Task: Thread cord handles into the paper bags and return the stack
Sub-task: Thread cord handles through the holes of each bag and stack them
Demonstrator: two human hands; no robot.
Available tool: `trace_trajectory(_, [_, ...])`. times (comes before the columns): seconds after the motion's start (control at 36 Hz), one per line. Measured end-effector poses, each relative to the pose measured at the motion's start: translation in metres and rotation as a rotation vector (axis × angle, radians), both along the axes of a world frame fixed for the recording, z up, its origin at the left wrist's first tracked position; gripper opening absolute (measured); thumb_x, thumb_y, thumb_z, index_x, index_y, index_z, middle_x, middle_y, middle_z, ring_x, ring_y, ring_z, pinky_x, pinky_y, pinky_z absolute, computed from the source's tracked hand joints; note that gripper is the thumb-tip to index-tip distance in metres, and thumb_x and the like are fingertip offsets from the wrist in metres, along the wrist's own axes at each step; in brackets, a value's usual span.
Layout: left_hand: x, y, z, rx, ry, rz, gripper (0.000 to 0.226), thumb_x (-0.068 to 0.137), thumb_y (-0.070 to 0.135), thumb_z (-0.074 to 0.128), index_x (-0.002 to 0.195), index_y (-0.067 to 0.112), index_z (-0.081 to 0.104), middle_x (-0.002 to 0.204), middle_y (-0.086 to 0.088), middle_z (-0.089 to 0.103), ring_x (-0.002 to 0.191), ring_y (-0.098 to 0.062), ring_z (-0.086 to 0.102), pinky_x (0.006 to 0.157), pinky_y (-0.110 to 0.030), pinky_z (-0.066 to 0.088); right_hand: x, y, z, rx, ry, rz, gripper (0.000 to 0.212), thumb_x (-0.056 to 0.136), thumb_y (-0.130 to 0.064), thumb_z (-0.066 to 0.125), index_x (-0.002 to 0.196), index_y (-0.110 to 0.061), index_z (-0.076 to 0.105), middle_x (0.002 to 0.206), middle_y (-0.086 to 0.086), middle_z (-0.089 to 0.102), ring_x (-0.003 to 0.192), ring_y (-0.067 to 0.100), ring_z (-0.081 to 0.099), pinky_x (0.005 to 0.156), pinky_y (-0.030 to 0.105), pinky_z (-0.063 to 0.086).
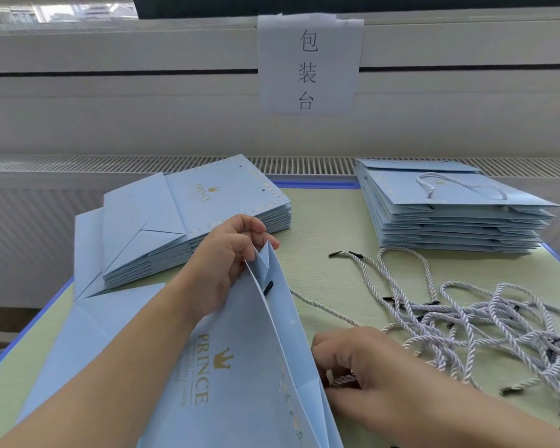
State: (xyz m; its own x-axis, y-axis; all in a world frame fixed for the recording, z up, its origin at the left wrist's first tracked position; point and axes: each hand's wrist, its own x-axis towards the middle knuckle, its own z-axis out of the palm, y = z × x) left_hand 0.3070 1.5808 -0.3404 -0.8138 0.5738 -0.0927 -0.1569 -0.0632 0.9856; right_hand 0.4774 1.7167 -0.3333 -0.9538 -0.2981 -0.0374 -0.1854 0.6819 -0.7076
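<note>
Threading under way, one bag (240,367) in hand.
Its top is pinched by the left hand (227,263); cord (324,310) is gripped by the right hand (369,373). Right of it lies a done stack (450,215); left, an unthreaded stack (188,221) remains.

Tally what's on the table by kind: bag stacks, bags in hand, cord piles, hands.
Bag stacks: 2, left stack without cords, right stack with cords
Bag in hand: 1
Cord pile: 1
Hands: 2, left hand, right hand
Total: 6
</note>
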Motion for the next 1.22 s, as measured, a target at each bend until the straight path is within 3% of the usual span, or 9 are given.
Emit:
trace_trajectory(0.11, [0.001, 0.000, 0.001, 0.005, 0.000, 0.003, 0.044, 0.046, 0.001, 0.038, 0.086, 0.010, 0.051, 0.072, -0.003, 0.067, 0.058, -0.010, 0.057, 0.055, -0.023, 0.045, 0.000, -0.004, -0.002, -0.073, -0.068, 0.007, 0.017, 0.088, -0.018, 0.058, 0.098, -0.012, 0.069, 0.091, 0.001, 0.067, 0.084, 0.016, 0.063, 0.076, 0.038, 0.051])
trace_trajectory(0.19, [0.001, 0.000, 0.001, 0.007, 0.002, 0.014, 0.038, 0.052, -0.001, 0.038, 0.086, 0.010, 0.051, 0.071, -0.003, 0.067, 0.063, -0.013, 0.054, 0.060, -0.026, 0.041, 0.001, 0.000, 0.002, -0.218, -0.126, -0.038, 0.012, 0.089, -0.009, 0.059, 0.082, -0.008, 0.068, 0.065, -0.010, 0.062, 0.060, -0.005, 0.051, 0.058, 0.013, 0.040])
trace_trajectory(0.25, [0.002, 0.001, 0.002, 0.001, 0.001, 0.015, 0.039, 0.051, -0.001, 0.039, 0.086, 0.010, 0.051, 0.071, -0.003, 0.067, 0.064, -0.014, 0.053, 0.061, -0.027, 0.040, 0.001, 0.000, 0.002, -0.274, -0.143, -0.045, 0.014, 0.090, -0.006, 0.059, 0.080, -0.007, 0.068, 0.062, -0.006, 0.059, 0.057, -0.005, 0.046, 0.056, 0.009, 0.035])
trace_trajectory(0.33, [0.002, 0.001, 0.002, -0.004, 0.006, 0.016, 0.038, 0.051, 0.000, 0.039, 0.086, 0.010, 0.052, 0.071, -0.003, 0.067, 0.066, -0.015, 0.052, 0.062, -0.028, 0.039, 0.000, -0.004, -0.002, -0.319, -0.094, -0.047, 0.016, 0.088, -0.013, 0.055, 0.091, -0.005, 0.070, 0.083, 0.013, 0.067, 0.070, 0.007, 0.051, 0.063, 0.028, 0.044])
trace_trajectory(0.56, [0.003, 0.001, 0.002, -0.018, 0.013, 0.022, 0.038, 0.051, 0.001, 0.039, 0.085, 0.011, 0.051, 0.070, -0.002, 0.067, 0.065, -0.015, 0.050, 0.060, -0.028, 0.038, -0.004, -0.013, -0.008, -0.510, -0.161, -0.074, 0.020, 0.088, -0.010, 0.057, 0.104, -0.002, 0.067, 0.101, 0.026, 0.067, 0.091, 0.035, 0.065, 0.079, 0.052, 0.050])
trace_trajectory(0.69, [0.003, 0.001, 0.002, -0.032, 0.027, 0.022, 0.042, 0.046, 0.002, 0.038, 0.085, 0.011, 0.052, 0.071, -0.002, 0.066, 0.063, -0.013, 0.053, 0.060, -0.028, 0.038, -0.001, -0.002, -0.007, -0.794, -0.374, -0.112, 0.026, 0.074, -0.006, 0.067, 0.093, -0.006, 0.050, 0.074, 0.014, 0.066, 0.059, 0.017, 0.059, 0.056, 0.021, 0.047])
trace_trajectory(0.92, [0.002, 0.000, 0.002, -0.033, 0.023, 0.022, 0.034, 0.072, -0.013, 0.030, 0.085, 0.010, 0.050, 0.068, -0.001, 0.066, 0.064, -0.014, 0.052, 0.056, -0.024, 0.039, 0.004, -0.003, 0.002, -1.035, -0.505, -0.152, 0.030, 0.069, -0.019, 0.072, 0.084, -0.007, 0.049, 0.068, 0.010, 0.061, 0.054, 0.017, 0.055, 0.051, 0.021, 0.047])
trace_trajectory(0.97, [0.003, 0.001, 0.002, -0.035, 0.027, 0.028, 0.034, 0.071, -0.014, 0.030, 0.085, 0.010, 0.050, 0.067, -0.001, 0.066, 0.065, -0.015, 0.051, 0.059, -0.026, 0.037, 0.005, -0.004, 0.003, -0.930, -0.445, -0.184, 0.042, 0.065, -0.029, 0.073, 0.089, -0.008, 0.046, 0.066, 0.006, 0.060, 0.054, 0.017, 0.055, 0.053, 0.022, 0.047])
trace_trajectory(1.22, [0.005, 0.004, 0.001, -0.070, 0.074, 0.009, 0.042, 0.045, 0.000, 0.039, 0.083, 0.011, 0.052, 0.071, -0.004, 0.065, 0.062, -0.010, 0.056, 0.060, -0.026, 0.039, 0.008, -0.006, 0.004, -0.283, -0.057, -0.167, 0.043, 0.075, -0.012, 0.060, 0.102, -0.043, 0.048, 0.058, -0.006, 0.051, 0.052, 0.006, 0.045, 0.055, 0.014, 0.036])
